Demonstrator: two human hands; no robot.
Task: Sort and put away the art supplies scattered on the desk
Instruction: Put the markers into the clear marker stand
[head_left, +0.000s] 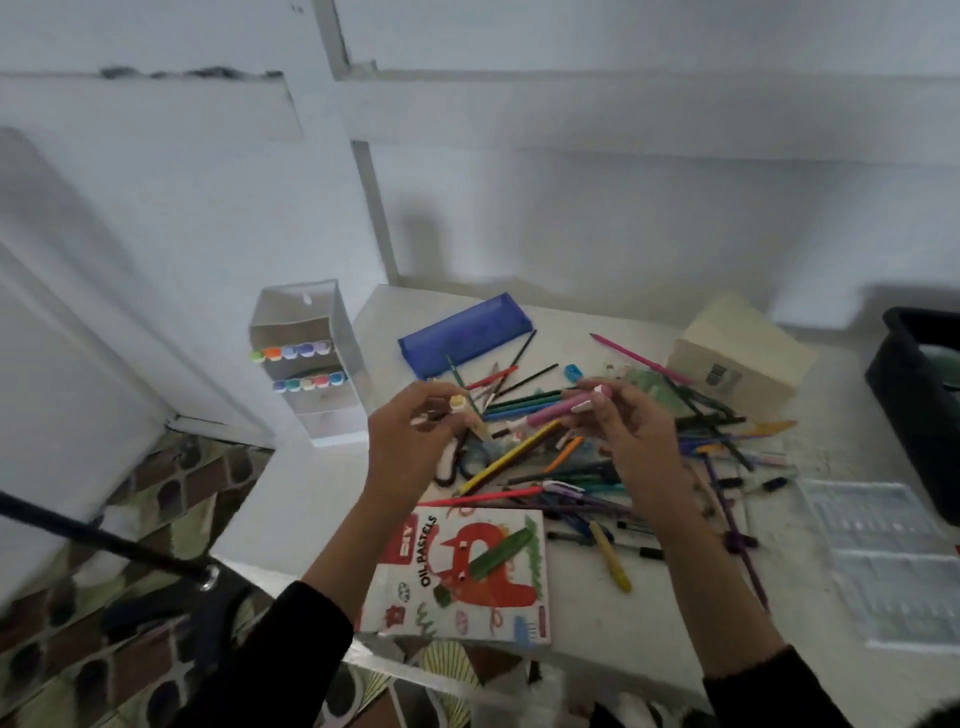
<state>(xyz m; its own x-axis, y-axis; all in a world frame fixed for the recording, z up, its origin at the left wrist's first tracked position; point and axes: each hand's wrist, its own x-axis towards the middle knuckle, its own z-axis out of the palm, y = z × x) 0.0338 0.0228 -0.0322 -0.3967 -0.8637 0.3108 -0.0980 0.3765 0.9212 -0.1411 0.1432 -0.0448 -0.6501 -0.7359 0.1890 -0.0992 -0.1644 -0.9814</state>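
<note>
Pinching cylindrical pink marker (553, 414), right hand (631, 441) | left hand (410, 441) grips pale stick (471, 417)

A white table (597, 623) carries a loose heap of coloured pencils and pens (597, 467) at its middle. A blue pencil case (465, 332) lies at the far side, with a small blue sharpener (572, 370) near it. A box of oil pastels (457, 577) sits at the near edge. To the right are a cream box (743, 358), a black bin (919, 395) and a clear plastic tray (883, 561).
</note>
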